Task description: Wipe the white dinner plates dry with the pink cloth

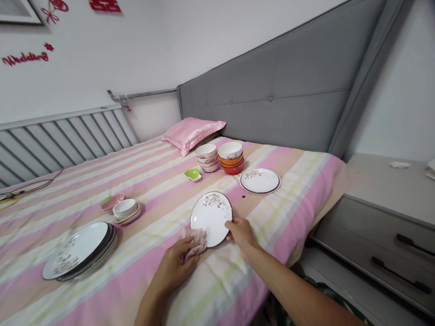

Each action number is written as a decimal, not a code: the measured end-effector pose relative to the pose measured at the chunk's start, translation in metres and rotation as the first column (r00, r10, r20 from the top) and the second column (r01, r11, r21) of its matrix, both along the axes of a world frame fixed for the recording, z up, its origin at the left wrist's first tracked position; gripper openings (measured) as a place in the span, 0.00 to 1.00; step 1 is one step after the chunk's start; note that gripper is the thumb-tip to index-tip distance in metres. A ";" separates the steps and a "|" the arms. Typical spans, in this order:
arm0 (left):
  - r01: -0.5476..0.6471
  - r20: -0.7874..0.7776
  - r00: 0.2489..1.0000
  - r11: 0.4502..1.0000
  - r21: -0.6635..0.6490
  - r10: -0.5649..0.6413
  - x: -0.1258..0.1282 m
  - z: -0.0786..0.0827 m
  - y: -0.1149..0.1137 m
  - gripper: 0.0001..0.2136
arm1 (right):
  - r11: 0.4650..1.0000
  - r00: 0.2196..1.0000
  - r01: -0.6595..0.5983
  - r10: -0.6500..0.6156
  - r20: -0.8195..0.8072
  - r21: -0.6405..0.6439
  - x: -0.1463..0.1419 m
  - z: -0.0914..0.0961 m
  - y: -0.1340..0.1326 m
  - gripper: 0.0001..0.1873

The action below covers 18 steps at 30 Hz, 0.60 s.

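A white plate with a floral pattern [211, 216] is tilted up on the striped bedspread [160, 185]. My right hand [241, 233] grips its lower right rim. My left hand [179, 262] is closed on a pale pink cloth [196, 242] pressed against the plate's lower left edge. Both forearms reach in from the bottom of the view.
A stack of large plates [79, 250] lies at left, with small saucers [127, 210] behind it. Two stacks of bowls [220, 158], a green dish [193, 174] and a single plate [260, 180] sit farther back. A pink pillow [192, 131] meets the grey headboard. A nightstand [388, 212] stands right.
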State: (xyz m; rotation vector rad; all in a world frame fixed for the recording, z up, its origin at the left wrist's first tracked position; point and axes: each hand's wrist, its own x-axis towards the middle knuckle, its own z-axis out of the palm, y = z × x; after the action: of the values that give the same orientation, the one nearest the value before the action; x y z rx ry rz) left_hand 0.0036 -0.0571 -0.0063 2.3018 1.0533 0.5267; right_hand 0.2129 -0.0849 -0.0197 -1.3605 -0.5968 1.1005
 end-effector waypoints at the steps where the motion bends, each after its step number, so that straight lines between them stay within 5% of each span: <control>1: 0.001 -0.004 1.000 1.000 -0.001 -0.001 0.000 0.000 0.000 0.17 | 1.000 1.000 0.022 -0.023 0.019 0.009 0.002 0.000 0.001 0.07; 10: -0.105 -0.113 0.988 0.994 0.018 0.106 -0.008 -0.003 0.003 0.23 | 0.974 0.944 0.161 -0.199 0.264 0.158 0.015 0.003 -0.001 0.17; 18: -0.351 -0.196 0.908 0.928 0.128 0.371 -0.008 0.001 0.003 0.18 | 0.973 0.822 -0.016 -0.120 0.556 0.232 0.009 0.003 -0.006 0.18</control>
State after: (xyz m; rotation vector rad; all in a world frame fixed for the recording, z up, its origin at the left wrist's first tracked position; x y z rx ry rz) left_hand -0.0040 -0.0538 -0.0054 2.2873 1.6128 0.4776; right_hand 0.2221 -0.0904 -0.0166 -1.4907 -1.0800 0.5391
